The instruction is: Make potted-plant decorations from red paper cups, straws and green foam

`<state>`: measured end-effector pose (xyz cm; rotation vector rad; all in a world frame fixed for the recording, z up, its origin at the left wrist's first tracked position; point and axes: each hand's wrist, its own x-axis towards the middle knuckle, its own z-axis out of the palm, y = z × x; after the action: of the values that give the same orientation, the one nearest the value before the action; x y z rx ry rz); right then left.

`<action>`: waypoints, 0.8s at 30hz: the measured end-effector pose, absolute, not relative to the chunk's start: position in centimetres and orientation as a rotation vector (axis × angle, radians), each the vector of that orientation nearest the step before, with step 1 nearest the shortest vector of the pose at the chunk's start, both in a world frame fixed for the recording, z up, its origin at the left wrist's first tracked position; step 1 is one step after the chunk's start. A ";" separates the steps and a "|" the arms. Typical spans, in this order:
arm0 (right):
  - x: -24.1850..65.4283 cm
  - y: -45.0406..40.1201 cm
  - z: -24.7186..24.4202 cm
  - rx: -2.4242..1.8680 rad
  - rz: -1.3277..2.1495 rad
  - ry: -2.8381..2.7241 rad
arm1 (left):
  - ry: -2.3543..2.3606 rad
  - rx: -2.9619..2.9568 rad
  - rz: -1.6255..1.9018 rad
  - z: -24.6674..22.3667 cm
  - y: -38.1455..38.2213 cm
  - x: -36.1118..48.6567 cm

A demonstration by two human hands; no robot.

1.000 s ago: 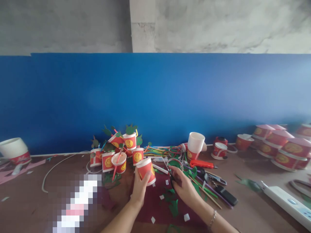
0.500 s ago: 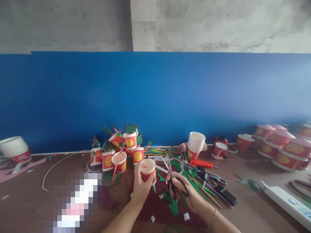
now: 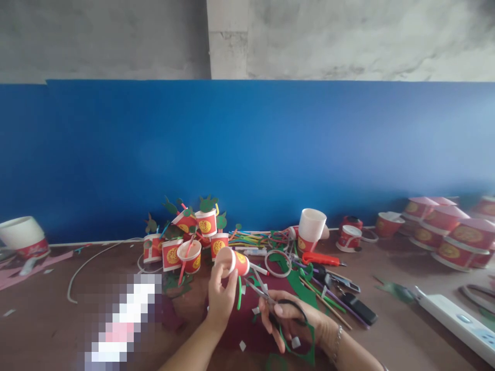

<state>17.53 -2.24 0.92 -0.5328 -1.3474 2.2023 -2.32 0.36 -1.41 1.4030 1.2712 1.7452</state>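
Observation:
My left hand (image 3: 223, 291) grips a red-and-white paper cup (image 3: 240, 263) that lies tilted on its side, its open mouth toward my fingers. A green straw (image 3: 239, 293) hangs below the cup. My right hand (image 3: 288, 319) holds black-handled scissors (image 3: 266, 295), their blades parted and pointing at the straw and cup. Green paper scraps (image 3: 305, 288) lie about and below my right hand, over a dark red sheet (image 3: 240, 330) with small white pieces.
Decorated cups (image 3: 190, 256) with green cutouts stand at the back left. Behind are straws (image 3: 255, 238), a white tape roll (image 3: 278, 264) and stacked white cups (image 3: 311, 226). An orange cutter (image 3: 320, 258), keys and a power strip (image 3: 456, 319) lie right.
The cup in my left hand has tipped from upright onto its side, with the green straw now more exposed. The scissors have turned from pointing up to pointing left, toward the cup.

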 end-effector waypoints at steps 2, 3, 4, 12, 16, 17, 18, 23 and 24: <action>17.4 -2.1 0.5 -0.570 2.233 -1.352 | 1.353 1.433 1.878 -1.2 0.2 -2.4; 17.2 -2.0 0.4 -0.601 2.253 -1.355 | 1.387 1.460 1.936 -1.0 0.1 -2.4; 17.0 -1.9 0.3 -0.647 2.271 -1.348 | 1.410 1.497 1.972 -0.9 0.0 -2.4; 15.8 -1.0 0.5 -1.149 2.028 -0.863 | 1.398 1.673 1.921 -0.6 -0.3 -2.2; 16.4 -0.8 0.7 -1.083 1.692 -0.921 | 1.379 1.682 1.851 -1.2 0.2 -2.4; 16.5 -0.9 0.7 -1.049 1.704 -0.988 | 1.380 1.691 1.820 -1.3 0.3 -2.4; 16.6 -1.1 0.8 -1.005 1.750 -1.055 | 1.386 1.700 1.796 -1.5 0.3 -2.4; 16.7 -1.9 0.8 -0.593 2.003 -1.280 | 1.473 1.849 1.820 -1.7 0.5 -2.6; 16.6 -2.0 0.8 -0.526 2.023 -1.304 | 1.483 1.913 1.827 -1.6 0.5 -2.6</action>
<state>16.60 -1.97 0.79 -0.5256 -1.3037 2.0234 -2.63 0.47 -1.59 1.9126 1.4826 1.8274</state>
